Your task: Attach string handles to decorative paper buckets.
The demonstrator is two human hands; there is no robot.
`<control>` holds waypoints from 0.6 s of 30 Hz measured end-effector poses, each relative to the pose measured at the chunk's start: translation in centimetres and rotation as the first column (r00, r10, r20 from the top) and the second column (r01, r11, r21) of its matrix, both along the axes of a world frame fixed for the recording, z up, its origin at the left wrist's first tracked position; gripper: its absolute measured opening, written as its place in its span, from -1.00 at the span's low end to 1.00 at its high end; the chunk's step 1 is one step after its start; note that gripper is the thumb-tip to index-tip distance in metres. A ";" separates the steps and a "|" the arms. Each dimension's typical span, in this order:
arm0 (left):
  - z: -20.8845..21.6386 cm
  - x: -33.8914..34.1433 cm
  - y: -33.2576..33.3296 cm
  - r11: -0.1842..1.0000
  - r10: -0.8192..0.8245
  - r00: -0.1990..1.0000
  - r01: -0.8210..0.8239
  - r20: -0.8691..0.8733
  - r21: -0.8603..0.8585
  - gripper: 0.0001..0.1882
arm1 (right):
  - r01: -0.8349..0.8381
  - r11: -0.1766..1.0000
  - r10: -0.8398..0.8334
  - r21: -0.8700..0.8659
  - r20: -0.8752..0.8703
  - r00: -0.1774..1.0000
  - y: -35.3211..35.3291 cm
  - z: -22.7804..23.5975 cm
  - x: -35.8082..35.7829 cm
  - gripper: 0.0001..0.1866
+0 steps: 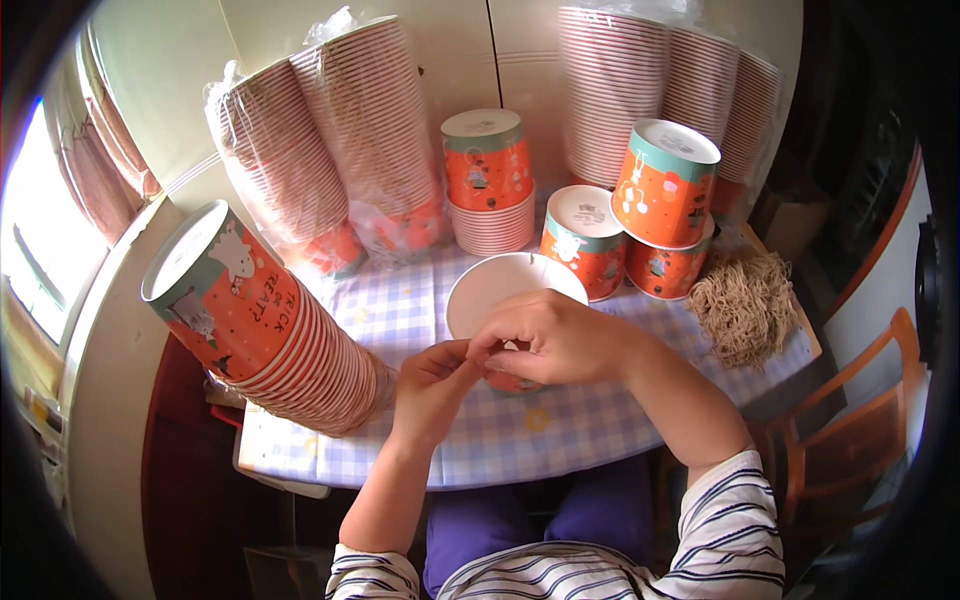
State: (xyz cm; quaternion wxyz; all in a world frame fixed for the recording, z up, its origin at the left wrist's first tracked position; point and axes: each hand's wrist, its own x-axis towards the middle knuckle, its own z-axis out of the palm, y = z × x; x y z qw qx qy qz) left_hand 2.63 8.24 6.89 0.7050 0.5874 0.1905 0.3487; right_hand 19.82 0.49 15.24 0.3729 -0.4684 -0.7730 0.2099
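My left hand (432, 388) and my right hand (565, 338) meet in front of an upright orange paper bucket, with its white inside (495, 290) facing up. Thumbs and fingers of both hands are pinched together at the bucket's near rim. Whatever they hold there is too small or hidden to make out. My hands cover much of the bucket's front, and only a bit of its orange side shows below them. Left of my left hand leans a tall stack of nested orange buckets (270, 320), bottoms up, with green bands and cartoon figures.
A bundle of tan strings (745, 308) lies at the table's right end. Upturned orange buckets (585, 240) stand behind it, one atop others. Another nested stack (490, 180) stands at the back middle. Plastic-wrapped stacks (370, 130) line the wall. A checked cloth (480, 440) covers the table.
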 end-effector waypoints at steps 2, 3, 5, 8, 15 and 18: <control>-0.5 -0.1 -0.1 0.999 -0.011 1.000 0.011 -0.020 0.039 -0.79 | -0.042 0.998 0.041 -0.037 -0.018 0.999 0.3 0.0 -0.2 -0.87; -0.8 -0.4 0.0 0.997 -0.037 0.997 0.042 -0.062 0.072 -0.78 | -0.038 0.999 0.037 -0.035 -0.019 0.999 0.4 0.0 -0.3 -0.87; -0.8 -0.5 -0.1 0.992 -0.063 0.992 0.074 -0.108 0.101 -0.77 | -0.037 0.991 0.034 -0.130 -0.030 0.999 0.8 -0.2 -0.5 -0.85; -0.5 -0.4 -0.6 0.988 -0.055 0.996 0.065 -0.076 0.137 -0.76 | -0.057 0.998 0.055 -0.028 -0.071 0.996 1.3 -0.7 -0.7 -0.84; -1.5 -0.4 -1.3 0.995 -0.013 0.998 0.006 0.066 0.099 -0.86 | 0.232 0.857 -0.299 0.460 0.076 0.951 1.3 -2.8 -0.3 -0.89; -2.1 -0.9 -1.2 0.999 -0.015 0.993 0.008 0.118 0.054 -0.89 | 0.323 0.791 -0.423 0.520 0.082 0.903 0.2 -3.1 -0.2 -0.90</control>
